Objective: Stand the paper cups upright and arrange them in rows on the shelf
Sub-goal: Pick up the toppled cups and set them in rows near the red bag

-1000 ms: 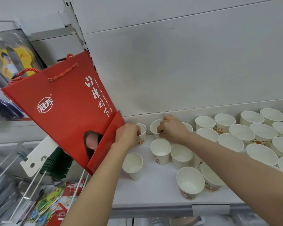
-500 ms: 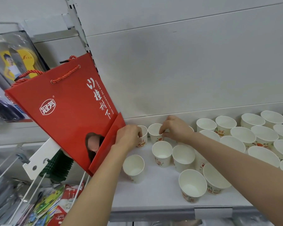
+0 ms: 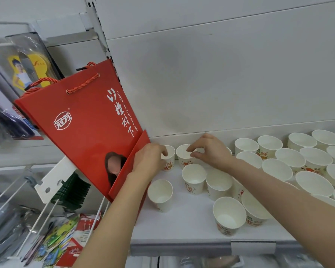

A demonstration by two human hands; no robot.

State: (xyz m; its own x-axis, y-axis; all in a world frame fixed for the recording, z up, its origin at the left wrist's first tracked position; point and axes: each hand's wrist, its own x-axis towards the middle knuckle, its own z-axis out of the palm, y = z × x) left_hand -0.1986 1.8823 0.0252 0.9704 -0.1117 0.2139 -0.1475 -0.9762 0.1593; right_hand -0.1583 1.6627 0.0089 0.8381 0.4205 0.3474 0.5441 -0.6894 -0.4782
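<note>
Head view: both hands (image 3: 211, 151) grip back-row cups (image 3: 184, 156).

Head view — down, near shelf (image 3: 191, 227)

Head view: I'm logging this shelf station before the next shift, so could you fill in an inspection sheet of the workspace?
Surface: white shelf with a grey front rail, against a pale back panel.
Job's things: white paper cups, all that show standing upright; loose rows at right, scattered singles at the front.
Clutter: red gift bag leaning at the shelf's left end.
Grips: left hand holds the back-left cup at its rim; right hand pinches the rim of the next cup.
Cables: nothing seen.
Surroundings: wire racks with packaged goods lower left; hanging packets upper left.
</note>
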